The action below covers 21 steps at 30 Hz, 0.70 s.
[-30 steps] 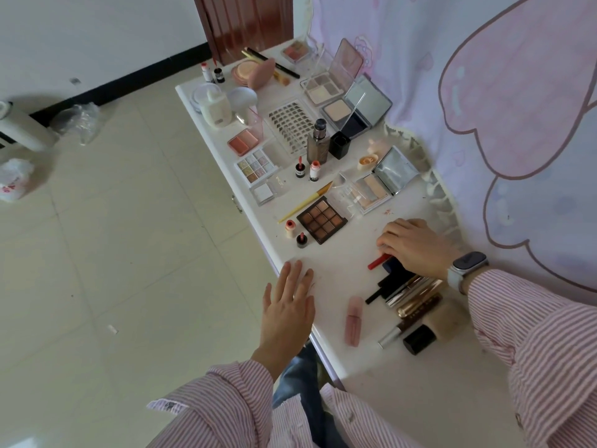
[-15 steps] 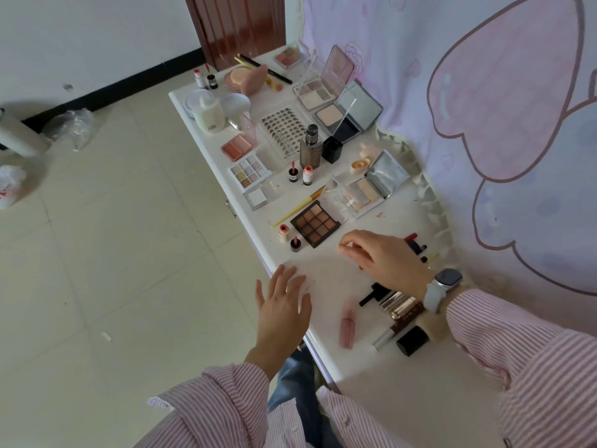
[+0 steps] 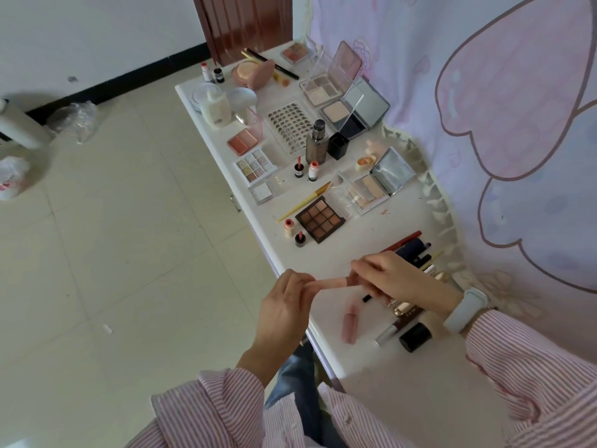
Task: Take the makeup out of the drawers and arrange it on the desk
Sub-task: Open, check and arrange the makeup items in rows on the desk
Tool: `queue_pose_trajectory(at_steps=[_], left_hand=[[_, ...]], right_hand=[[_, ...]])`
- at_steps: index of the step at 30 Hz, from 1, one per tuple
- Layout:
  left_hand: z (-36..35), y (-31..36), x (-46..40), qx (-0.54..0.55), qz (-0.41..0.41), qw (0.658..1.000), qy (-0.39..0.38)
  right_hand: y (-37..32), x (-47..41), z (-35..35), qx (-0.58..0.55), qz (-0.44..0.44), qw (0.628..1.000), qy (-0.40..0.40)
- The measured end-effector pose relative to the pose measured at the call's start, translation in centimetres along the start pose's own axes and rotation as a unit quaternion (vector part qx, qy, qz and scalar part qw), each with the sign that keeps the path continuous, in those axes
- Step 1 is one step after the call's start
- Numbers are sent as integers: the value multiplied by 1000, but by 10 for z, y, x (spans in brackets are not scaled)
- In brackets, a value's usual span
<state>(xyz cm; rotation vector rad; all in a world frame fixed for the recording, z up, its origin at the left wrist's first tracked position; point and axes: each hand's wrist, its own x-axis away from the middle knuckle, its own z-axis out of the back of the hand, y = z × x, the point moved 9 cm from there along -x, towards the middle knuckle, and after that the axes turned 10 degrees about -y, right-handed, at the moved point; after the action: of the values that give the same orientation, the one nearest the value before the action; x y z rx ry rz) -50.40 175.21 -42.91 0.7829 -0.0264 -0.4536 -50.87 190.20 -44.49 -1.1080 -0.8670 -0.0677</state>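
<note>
Two hands raised over the near edge of the white desk (image 3: pixel 326 263), both on one slim pink tube (image 3: pixel 329 282) held level between them: left hand (image 3: pixel 284 305) pinching its left end with curled fingers, right hand (image 3: pixel 397 279) curled round its right end, pale watch (image 3: pixel 465 310) on that wrist. Just below the tube, flat on the desk, a second pink tube (image 3: pixel 350 323). Under and beyond the right hand, a cluster of dark and gold pens and sticks (image 3: pixel 416 250), partly hidden; nearer than that hand, a silver-tipped stick (image 3: pixel 392 331) and a black cap (image 3: pixel 415 337). Farther off, past both hands, a brown nine-pan palette (image 3: pixel 319 221), with more open palettes, compacts and small bottles well beyond.
</note>
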Motion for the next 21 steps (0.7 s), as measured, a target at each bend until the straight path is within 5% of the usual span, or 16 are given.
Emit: queue_pose_trajectory(at_steps=[4, 6, 8, 11, 16, 21], left_hand=[[6, 2, -3, -15, 30, 999, -14], [-5, -5, -3, 95, 128, 985, -70], [-19, -14, 1, 253, 236, 932, -110], [-20, -18, 2, 349, 281, 889, -99], [-11, -25, 0, 311, 274, 904, -101], [-14, -27, 3, 254, 250, 926, -127]], right_hand=[[-9, 7, 17, -81, 78, 978, 175], [-22, 18, 24, -17, 144, 950, 277], [-33, 26, 25, 43, 198, 926, 318], [-42, 28, 20, 69, 238, 923, 295], [-15, 4, 8, -102, 118, 977, 145], [2, 1, 9, -136, 35, 975, 170]])
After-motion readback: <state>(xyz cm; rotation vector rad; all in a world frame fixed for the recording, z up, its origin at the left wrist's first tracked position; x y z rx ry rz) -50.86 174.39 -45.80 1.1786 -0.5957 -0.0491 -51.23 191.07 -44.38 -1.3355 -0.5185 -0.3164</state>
